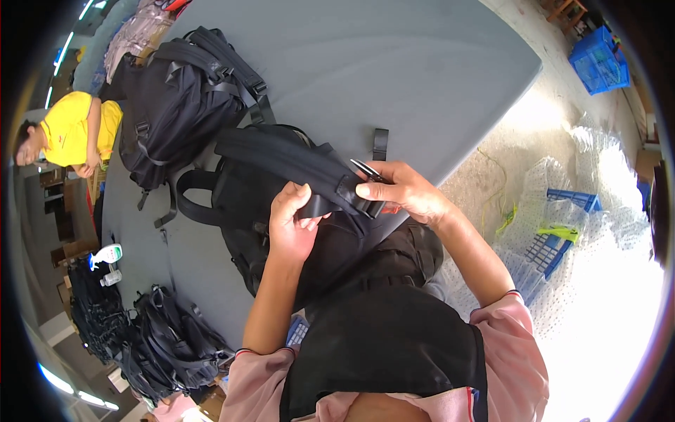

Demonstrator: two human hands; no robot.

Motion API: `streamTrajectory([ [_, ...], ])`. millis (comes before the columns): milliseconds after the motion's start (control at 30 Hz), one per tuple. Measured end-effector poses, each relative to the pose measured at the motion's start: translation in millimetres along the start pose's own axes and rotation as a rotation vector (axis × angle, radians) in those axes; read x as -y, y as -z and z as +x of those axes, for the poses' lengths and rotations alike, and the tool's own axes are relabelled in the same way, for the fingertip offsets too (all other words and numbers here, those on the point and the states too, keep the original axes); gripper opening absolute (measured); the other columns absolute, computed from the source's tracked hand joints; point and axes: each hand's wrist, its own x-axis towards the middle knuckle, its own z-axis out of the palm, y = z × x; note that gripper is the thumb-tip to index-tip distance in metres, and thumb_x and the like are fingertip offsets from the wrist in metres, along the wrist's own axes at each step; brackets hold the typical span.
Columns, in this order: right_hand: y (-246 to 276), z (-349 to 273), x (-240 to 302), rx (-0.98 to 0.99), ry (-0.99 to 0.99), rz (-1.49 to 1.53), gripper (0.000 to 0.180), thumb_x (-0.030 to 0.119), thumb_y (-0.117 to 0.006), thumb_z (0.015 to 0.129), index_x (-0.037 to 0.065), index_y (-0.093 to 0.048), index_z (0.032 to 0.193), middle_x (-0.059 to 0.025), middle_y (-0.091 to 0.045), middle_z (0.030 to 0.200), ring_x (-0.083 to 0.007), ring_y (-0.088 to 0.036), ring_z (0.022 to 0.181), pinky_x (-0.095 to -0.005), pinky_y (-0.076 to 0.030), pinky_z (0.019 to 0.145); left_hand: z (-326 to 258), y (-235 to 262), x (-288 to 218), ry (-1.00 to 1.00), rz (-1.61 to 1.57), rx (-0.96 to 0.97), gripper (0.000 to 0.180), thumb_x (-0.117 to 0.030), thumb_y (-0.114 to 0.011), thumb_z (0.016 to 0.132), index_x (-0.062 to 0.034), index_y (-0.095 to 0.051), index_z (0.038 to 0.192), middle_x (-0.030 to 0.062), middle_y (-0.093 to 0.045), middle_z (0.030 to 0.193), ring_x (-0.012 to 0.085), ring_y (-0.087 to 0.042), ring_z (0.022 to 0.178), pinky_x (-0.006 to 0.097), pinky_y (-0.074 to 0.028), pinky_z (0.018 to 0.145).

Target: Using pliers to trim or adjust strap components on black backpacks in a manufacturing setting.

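Note:
A black backpack [260, 186] lies in front of me at the near edge of a grey-topped table [394, 63]. Its padded shoulder strap [281, 158] runs across toward my hands. My left hand [292, 221] is closed on the black webbing near the strap's lower end. My right hand [404, 193] grips the strap end by its buckle between thumb and fingers. Tucked in that same hand is a pair of thread snips [365, 169], its pointed metal blades sticking out past the fingers. A loose webbing end [380, 143] lies on the table just beyond.
Another black backpack [183, 91] rests farther left. More black bags [172, 330] are piled at lower left, near a white spray bottle [107, 256]. A person in yellow [74, 130] is at far left. Blue crates [599, 62] and bubble wrap [598, 232] occupy the right-hand floor.

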Motion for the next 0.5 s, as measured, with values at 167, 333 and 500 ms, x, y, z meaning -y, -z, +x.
streamTrajectory([
  [167,-18.8,-2.6,-3.1,-0.135,0.035,0.138,0.027,0.03,-0.068,0.08,0.007,-0.061,0.092,0.0039,-0.054,0.075,-0.0018,-0.043,0.064,-0.0177,-0.029,0.05,-24.3,-12.3,-11.1,-0.725,1.217,-0.181,0.011,-0.012,-0.062,0.081,-0.0037,-0.059,0.087,0.0138,-0.055,0.096,0.0256,-0.053,0.089,0.035,-0.04,0.081],
  [333,-63.1,-9.9,-4.2,-0.223,0.255,0.275,0.013,0.017,-0.065,0.085,0.006,-0.06,0.09,0.0048,-0.056,0.075,-0.0025,-0.048,0.069,-0.0195,-0.038,0.061,-49.9,-26.7,-2.9,-0.886,1.41,-0.228,0.048,-0.037,-0.069,0.076,0.0008,-0.056,0.102,0.0272,-0.037,0.129,0.0411,-0.035,0.117,0.048,-0.025,0.097],
  [500,-86.7,-22.7,-2.1,-0.168,0.298,0.249,0.011,0.015,-0.063,0.087,0.004,-0.06,0.09,0.0063,-0.054,0.073,-0.0011,-0.045,0.071,-0.0199,-0.038,0.063,-58.2,-29.8,-4.5,-1.114,1.422,-0.388,0.044,-0.036,-0.07,0.077,0.0026,-0.053,0.087,0.0296,-0.032,0.136,0.0448,-0.022,0.128,0.053,-0.019,0.102],
])
